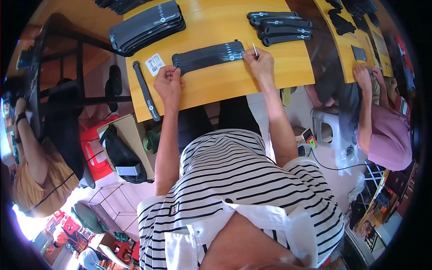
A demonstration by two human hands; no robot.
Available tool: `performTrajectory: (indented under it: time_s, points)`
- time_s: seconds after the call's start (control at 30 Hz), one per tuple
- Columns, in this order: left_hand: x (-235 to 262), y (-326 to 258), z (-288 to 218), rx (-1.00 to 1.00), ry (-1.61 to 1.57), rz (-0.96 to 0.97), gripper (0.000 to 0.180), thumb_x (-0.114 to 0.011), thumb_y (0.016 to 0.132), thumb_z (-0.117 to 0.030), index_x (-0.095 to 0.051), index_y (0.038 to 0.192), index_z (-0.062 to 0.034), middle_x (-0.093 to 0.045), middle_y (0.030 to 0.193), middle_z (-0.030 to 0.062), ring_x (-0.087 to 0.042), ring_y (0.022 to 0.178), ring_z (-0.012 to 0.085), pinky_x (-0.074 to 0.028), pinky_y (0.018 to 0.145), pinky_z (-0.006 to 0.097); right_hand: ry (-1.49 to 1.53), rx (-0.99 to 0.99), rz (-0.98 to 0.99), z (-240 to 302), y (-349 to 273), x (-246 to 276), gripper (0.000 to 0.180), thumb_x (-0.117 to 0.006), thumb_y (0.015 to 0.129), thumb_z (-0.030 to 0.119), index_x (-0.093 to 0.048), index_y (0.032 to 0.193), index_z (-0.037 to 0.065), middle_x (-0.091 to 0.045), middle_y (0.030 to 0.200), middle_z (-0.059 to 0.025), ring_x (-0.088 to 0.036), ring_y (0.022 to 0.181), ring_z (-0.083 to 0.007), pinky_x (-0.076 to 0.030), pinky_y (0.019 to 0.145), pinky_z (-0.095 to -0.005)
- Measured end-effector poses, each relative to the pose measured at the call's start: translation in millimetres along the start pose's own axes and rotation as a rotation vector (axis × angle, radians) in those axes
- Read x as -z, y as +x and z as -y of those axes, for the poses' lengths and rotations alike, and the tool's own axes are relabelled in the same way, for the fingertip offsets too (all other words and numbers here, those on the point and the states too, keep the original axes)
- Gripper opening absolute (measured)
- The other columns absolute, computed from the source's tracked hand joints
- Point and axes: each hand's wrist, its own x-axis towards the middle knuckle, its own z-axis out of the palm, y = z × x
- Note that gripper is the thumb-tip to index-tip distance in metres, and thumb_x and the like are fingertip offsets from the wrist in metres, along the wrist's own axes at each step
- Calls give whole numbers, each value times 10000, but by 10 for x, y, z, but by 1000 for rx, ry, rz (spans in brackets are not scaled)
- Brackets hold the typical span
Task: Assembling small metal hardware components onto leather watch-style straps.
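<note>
A flat black sheet of straps (204, 58), scalloped at its ends and with white print near the right, lies across the yellow table in front of me. My left hand (169, 86) pinches its near left corner between thumb and fingers. At the other end, my right hand (260, 65) is closed round a slim silver stick-like tool (255, 49), whose tip pokes up between the fingers. The fingertips of that hand touch the sheet's right edge. A single black strap (145, 89) lies by itself left of my left hand, beside a white label card (155, 64).
A thick stack of black strap sheets (146, 28) sits at the far left of the table (216, 87). Several loose straps (281, 28) are piled at the far right. People work on both sides; a grey stool (325, 123) stands to the right, an open carton (130, 130) to the left.
</note>
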Motion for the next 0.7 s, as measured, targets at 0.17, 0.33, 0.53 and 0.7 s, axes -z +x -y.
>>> performTrajectory:
  time_s: [0.17, 0.33, 0.53, 0.7]
  points:
    - [-32, -17, -49, 15, 31, -9, 61, -608, 802, -15, -560, 810, 22, -550, 658, 37, -502, 463, 71, -403, 406, 200, -1, -25, -8, 37, -18, 19, 162, -701, 710, 164, -655, 721, 8, -599, 570, -88, -577, 526, -182, -439, 528, -305]
    - [-4, -9, -43, 25, 67, -29, 69, -614, 801, -18, -560, 818, 21, -553, 660, 34, -501, 462, 73, -407, 408, 199, -22, -29, -9, 9, -22, -10, 166, -708, 697, 180, -657, 725, 25, -607, 588, -86, -588, 548, -193, -442, 538, -317]
    - [-16, -4, -30, 12, 62, -36, 65, -610, 804, -14, -556, 821, 19, -556, 658, 38, -498, 454, 82, -406, 409, 205, -57, -50, 7, 31, -22, -5, 167, -704, 701, 200, -652, 720, 43, -615, 610, -85, -600, 575, -216, -447, 550, -336]
    - [-32, -9, -58, 23, 66, -35, 69, -612, 802, -18, -553, 809, 18, -550, 629, 38, -494, 441, 86, -396, 403, 204, -64, -50, 2, 19, -19, 3, 171, -703, 702, 206, -651, 718, 44, -617, 618, -86, -604, 589, -225, -451, 561, -345]
